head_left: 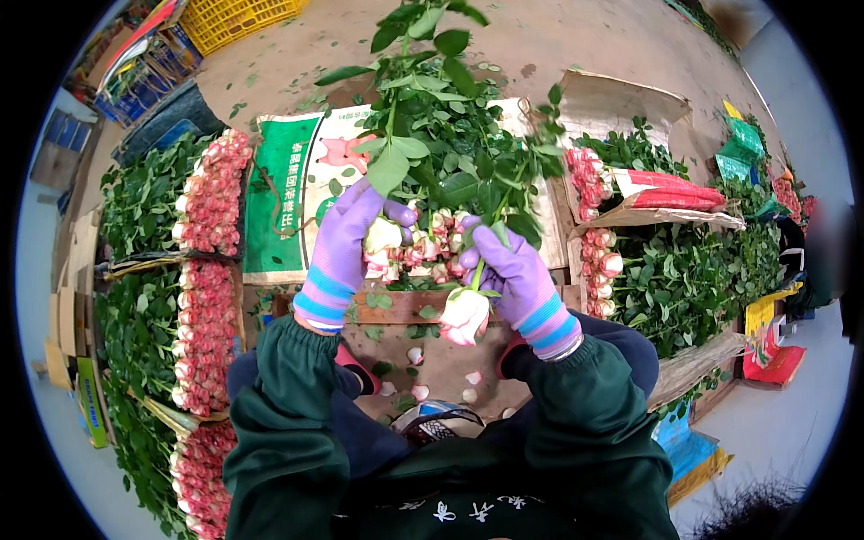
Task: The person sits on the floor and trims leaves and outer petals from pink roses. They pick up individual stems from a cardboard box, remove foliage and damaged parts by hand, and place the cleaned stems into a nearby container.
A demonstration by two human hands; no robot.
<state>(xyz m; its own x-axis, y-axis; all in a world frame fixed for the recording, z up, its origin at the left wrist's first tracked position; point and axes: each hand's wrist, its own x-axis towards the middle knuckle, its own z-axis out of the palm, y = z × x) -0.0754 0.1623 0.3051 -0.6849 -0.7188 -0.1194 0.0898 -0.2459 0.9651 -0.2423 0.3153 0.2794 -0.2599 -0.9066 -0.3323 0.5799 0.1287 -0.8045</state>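
Note:
My left hand (349,243), in a purple glove with blue stripes, closes round a leafy stem (391,130) beside a pale rose head (383,236). My right hand (513,270), gloved alike, grips another green stem; its white rose with pink edges (464,313) hangs head-down below the fingers. Between and behind both hands lies a pile of pink-tipped white roses (430,247) with dense leaves, on a green and white printed sheet (279,207) over a wooden stand (387,306). Parts of the fingers are hidden by blooms and leaves.
Stacked rose bunches (205,328) line my left, more (657,270) my right, with red wrap (666,189). A yellow crate (225,18) stands at the back left, cardboard (63,328) at far left. Fallen petals (420,393) lie between my feet. A dark blurred figure (810,270) is at far right.

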